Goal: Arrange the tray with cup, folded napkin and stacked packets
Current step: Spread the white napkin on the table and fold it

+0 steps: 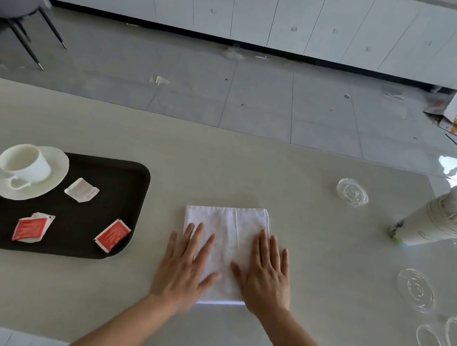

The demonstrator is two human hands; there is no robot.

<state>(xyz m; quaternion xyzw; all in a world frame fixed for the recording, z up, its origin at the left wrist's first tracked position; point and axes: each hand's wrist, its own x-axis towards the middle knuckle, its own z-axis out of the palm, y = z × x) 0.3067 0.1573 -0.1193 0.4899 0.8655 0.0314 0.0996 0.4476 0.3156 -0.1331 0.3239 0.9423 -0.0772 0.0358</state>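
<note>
A white folded napkin (227,230) lies flat on the table in front of me. My left hand (184,268) presses its left side, fingers spread and palm down. My right hand (264,276) lies flat on its right side in the same way. To the left sits a black tray (122,176). A white cup (23,163) stands on a white saucer (53,170) in the tray's far left corner. Three packets lie apart on the tray: a white one (82,190), a red one (31,229) at the front left, another red one (112,235) at the front right.
Clear plastic lids lie on the right of the table: one (352,192) farther back, others (416,289) nearer the edge. A stack of paper cups (435,226) lies tipped at the far right. Beyond the table are a grey floor, chair legs and white cabinets.
</note>
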